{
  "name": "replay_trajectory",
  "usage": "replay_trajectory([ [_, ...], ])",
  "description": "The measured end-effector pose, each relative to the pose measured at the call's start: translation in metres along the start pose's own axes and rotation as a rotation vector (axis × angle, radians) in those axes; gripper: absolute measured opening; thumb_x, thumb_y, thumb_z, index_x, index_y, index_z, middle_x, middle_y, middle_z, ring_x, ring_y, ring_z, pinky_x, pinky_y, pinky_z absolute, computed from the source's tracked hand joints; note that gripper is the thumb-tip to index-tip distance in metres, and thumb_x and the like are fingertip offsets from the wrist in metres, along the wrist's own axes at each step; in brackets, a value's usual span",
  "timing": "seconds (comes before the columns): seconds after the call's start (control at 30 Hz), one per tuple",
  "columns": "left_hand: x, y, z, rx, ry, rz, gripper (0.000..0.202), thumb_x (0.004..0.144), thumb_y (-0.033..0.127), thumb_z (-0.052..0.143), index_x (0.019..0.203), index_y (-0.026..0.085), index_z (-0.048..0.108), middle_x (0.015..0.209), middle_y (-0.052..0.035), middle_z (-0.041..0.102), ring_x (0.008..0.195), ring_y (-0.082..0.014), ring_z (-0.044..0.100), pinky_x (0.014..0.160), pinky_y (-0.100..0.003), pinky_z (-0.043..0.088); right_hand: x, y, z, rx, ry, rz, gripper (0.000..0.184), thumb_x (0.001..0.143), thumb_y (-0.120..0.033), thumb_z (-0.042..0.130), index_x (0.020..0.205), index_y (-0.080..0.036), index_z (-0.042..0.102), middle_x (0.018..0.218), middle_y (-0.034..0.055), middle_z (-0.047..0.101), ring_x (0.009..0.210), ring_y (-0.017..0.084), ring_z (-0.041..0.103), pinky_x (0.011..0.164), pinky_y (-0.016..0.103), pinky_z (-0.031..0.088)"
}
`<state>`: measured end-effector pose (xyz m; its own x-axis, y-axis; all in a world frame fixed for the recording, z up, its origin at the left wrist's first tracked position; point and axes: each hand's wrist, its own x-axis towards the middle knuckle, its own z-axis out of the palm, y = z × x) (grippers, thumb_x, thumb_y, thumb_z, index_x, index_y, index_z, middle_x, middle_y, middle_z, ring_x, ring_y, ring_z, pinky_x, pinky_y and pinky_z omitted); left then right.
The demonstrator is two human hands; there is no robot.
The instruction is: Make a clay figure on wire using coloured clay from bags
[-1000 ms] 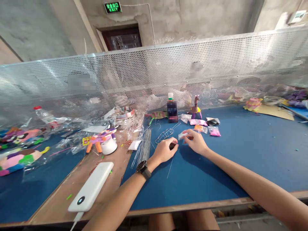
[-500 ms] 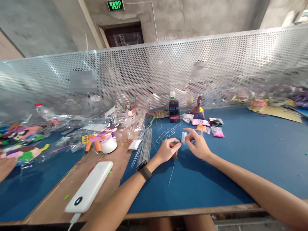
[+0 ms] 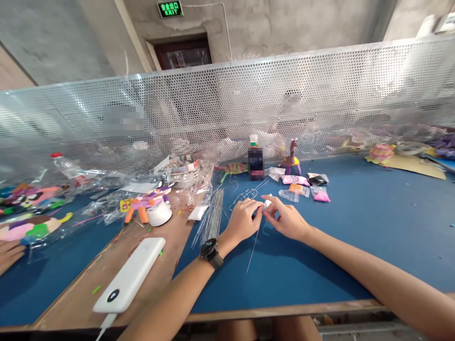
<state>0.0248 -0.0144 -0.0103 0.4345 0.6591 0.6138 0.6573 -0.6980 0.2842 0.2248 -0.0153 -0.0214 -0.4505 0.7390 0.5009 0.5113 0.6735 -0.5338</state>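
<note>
My right hand [image 3: 287, 219] is closed, its thumb and forefinger pinching a small white lump [image 3: 268, 203]; whether it is clay or a packet I cannot tell. My left hand [image 3: 246, 219], with a black watch on the wrist, has its fingers pinched together right against the lump's left side. What sits in those fingers is hidden. Below them a thin straight wire [image 3: 252, 253] slants down over the blue tabletop. Just behind the left hand lies a bent wire frame [image 3: 245, 195], partly covered by it. A bundle of straight wires [image 3: 212, 213] lies to the left.
Small clay packets [image 3: 295, 180], a dark bottle [image 3: 256, 163] and a clay figure [image 3: 292, 158] stand before a perforated metal screen [image 3: 227, 109]. At left are a white power bank [image 3: 131, 274], an orange and purple clay animal [image 3: 149, 201], plastic bags and another person's hand [image 3: 10, 253].
My right hand has moved left with the white lump, up to my left hand's fingertips. The dark piece seen under my left hand earlier is now hidden. A clear bag shows beside the packets.
</note>
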Motion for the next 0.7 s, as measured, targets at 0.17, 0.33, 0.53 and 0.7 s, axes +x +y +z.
replay_trajectory([
  [0.17, -0.003, 0.002, -0.003, -0.098, 0.009, 0.026, 0.012, 0.095, 0.022, 0.061, 0.096, 0.02, 0.073, 0.095, -0.005, 0.079, 0.093, -0.0234, 0.07, 0.088, -0.04, 0.051, -0.001, 0.001, -0.002, -0.027, -0.037, -0.031, 0.05, 0.099, -0.027, 0.055, 0.148, -0.027, 0.043, 0.099, 0.0016, 0.078, 0.081, 0.018, 0.076, 0.067, 0.028, 0.058],
  [0.33, -0.002, 0.002, -0.001, -0.205, 0.023, 0.007, 0.02, 0.1, 0.026, 0.059, 0.094, 0.021, 0.077, 0.091, -0.0052, 0.08, 0.088, -0.0211, 0.071, 0.083, -0.036, 0.053, 0.001, 0.004, -0.006, -0.02, -0.048, -0.015, 0.05, 0.097, -0.026, 0.061, 0.145, -0.028, 0.046, 0.102, 0.0007, 0.08, 0.087, 0.019, 0.078, 0.075, 0.03, 0.061],
  [0.53, 0.0, -0.002, -0.004, -0.215, 0.025, -0.022, 0.024, 0.101, 0.024, 0.058, 0.087, 0.021, 0.077, 0.083, -0.0037, 0.078, 0.079, -0.0189, 0.07, 0.08, -0.033, 0.053, 0.003, 0.005, -0.008, -0.004, -0.06, -0.027, 0.043, 0.1, -0.032, 0.06, 0.142, -0.031, 0.049, 0.104, -0.0002, 0.08, 0.089, 0.019, 0.079, 0.073, 0.029, 0.061],
  [0.7, -0.001, -0.002, 0.0, -0.049, 0.078, -0.006, 0.018, 0.097, 0.019, 0.061, 0.09, 0.021, 0.077, 0.082, -0.0041, 0.077, 0.081, -0.0204, 0.069, 0.083, -0.036, 0.051, 0.003, 0.001, 0.002, 0.045, 0.054, 0.025, 0.029, 0.1, -0.03, 0.055, 0.128, -0.026, 0.049, 0.1, 0.0021, 0.079, 0.087, 0.019, 0.078, 0.072, 0.03, 0.061],
])
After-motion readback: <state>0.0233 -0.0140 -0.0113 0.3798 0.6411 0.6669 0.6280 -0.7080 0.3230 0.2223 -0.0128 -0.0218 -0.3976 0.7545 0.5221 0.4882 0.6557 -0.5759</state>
